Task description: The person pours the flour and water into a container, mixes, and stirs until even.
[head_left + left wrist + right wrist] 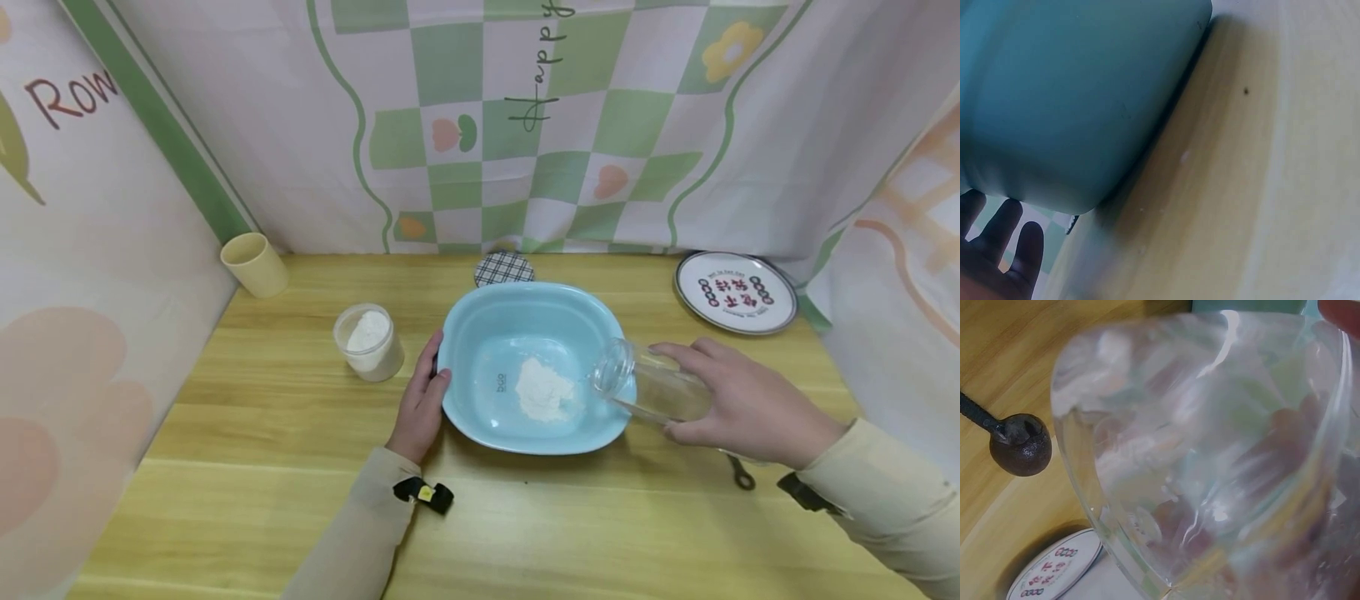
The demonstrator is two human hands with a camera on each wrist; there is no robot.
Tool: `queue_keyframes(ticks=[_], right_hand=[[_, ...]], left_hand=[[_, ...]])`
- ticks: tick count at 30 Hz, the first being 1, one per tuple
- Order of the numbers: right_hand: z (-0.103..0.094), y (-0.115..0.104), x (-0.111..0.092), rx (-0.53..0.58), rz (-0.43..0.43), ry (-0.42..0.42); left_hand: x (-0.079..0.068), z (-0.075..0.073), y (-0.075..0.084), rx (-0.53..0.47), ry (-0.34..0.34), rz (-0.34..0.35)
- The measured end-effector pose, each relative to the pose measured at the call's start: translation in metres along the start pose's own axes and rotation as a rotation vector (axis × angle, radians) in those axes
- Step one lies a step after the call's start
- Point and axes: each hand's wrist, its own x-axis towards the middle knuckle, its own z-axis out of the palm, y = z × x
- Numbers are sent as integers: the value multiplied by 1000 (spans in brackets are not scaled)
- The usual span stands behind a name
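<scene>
A light-blue basin [480,325] stands on the table with a patch of white powder [542,390] on its bottom. At its left end my left hand [420,408] grips the rim, thumb at the edge. In the left wrist view, fingers [1027,247] touch the basin's outer wall [1085,106]. My right hand [738,400] holds a clear jar [667,392] tipped sideways, its mouth over the basin's right rim. A thin trickle shows between that mouth and the powder. Close up, the jar [1197,444] fills most of the right wrist view.
Left of the basin is a clear tub [375,354] of white powder, with a yellow cup [255,265] farther back. A checked round mat [504,268] lies behind the basin, a printed plate [735,292] at back right. A dark utensil [1020,447] lies under the right arm.
</scene>
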Motion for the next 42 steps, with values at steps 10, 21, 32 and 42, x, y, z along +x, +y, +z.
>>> queue_keyframes(ticks=[10, 21, 32, 42], right_hand=[[0, 0, 0, -9, -10, 11], [0, -1, 0, -9, -12, 11], [-2, -3, 0, -14, -6, -6], [-4, -4, 1, -15, -7, -13]], left_hand=[[0, 0, 0, 1, -5, 21], [0, -1, -2, 4, -3, 25], [0, -1, -1, 8, -1, 19], [0, -1, -1, 3, 0, 16]])
